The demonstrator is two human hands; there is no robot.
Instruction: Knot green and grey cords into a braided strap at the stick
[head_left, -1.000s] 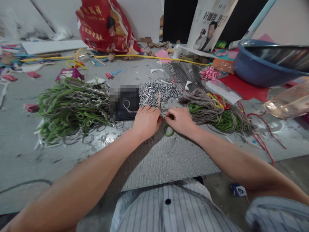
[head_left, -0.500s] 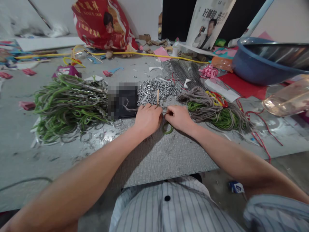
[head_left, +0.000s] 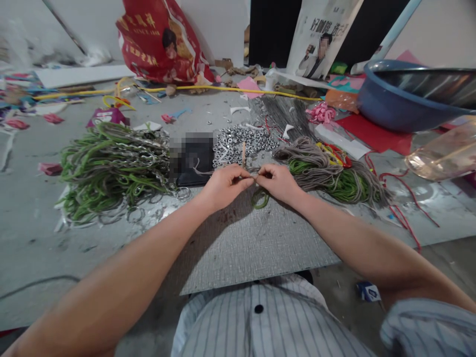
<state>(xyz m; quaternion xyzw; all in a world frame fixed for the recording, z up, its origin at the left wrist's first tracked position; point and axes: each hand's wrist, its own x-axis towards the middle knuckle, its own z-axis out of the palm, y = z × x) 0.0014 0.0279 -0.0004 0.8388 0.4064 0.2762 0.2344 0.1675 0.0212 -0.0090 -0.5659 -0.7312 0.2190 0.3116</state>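
My left hand (head_left: 223, 186) and my right hand (head_left: 277, 182) meet at the middle of the grey textured board (head_left: 253, 243), fingers pinched together on a green and grey cord (head_left: 260, 200) whose loop hangs below them. A thin wooden stick (head_left: 243, 153) rises just behind my left fingers. A heap of small metal nuts (head_left: 245, 140) lies right behind the hands. Loose grey and green cords (head_left: 330, 173) are piled to the right. A large bundle of green cords with metal key rings (head_left: 111, 166) lies to the left.
A blue basin holding a steel bowl (head_left: 412, 94) stands at the right rear, a clear plastic container (head_left: 442, 153) in front of it. A red bag (head_left: 159, 39) and a printed poster (head_left: 323, 34) lean against the back wall. Paper scraps and a yellow cord (head_left: 223, 89) litter the table.
My left hand has turned and lifted slightly, its fingers now pinching toward my right hand's fingertips. The camera has shifted a little.
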